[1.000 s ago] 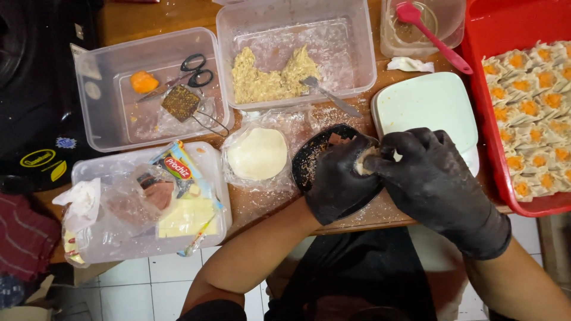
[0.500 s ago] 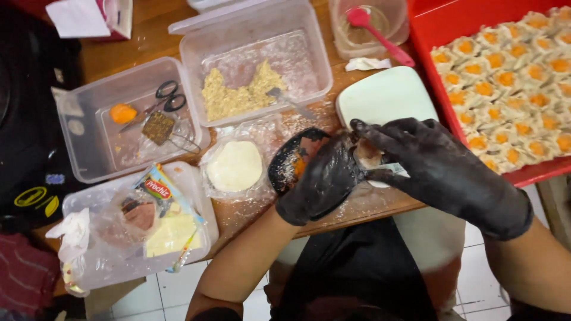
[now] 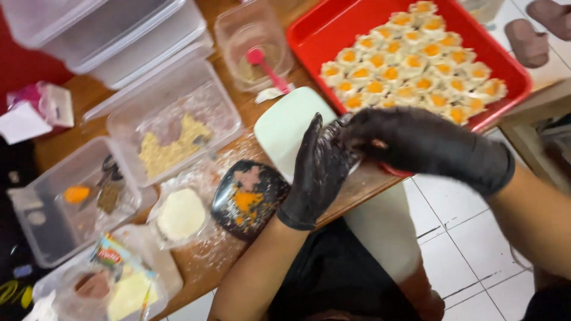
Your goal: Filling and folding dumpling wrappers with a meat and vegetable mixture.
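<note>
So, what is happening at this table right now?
A person in black gloves presses the left hand and right hand together above the table edge; what lies between the palms is hidden. Behind them a red tray holds rows of orange-topped dumplings. A small black dish with orange bits sits beside the left wrist, with a container of yellowish filling further left.

Both gloved hands have lifted off the black dish (image 3: 248, 197), which now lies bare near the table's front edge, smeared orange and pink. The left hand (image 3: 318, 172) and right hand (image 3: 416, 142) have shifted rightward, pressed together over the white board (image 3: 285, 128) beside the red tray (image 3: 324, 24), seemingly cupping something hidden between them.
</note>
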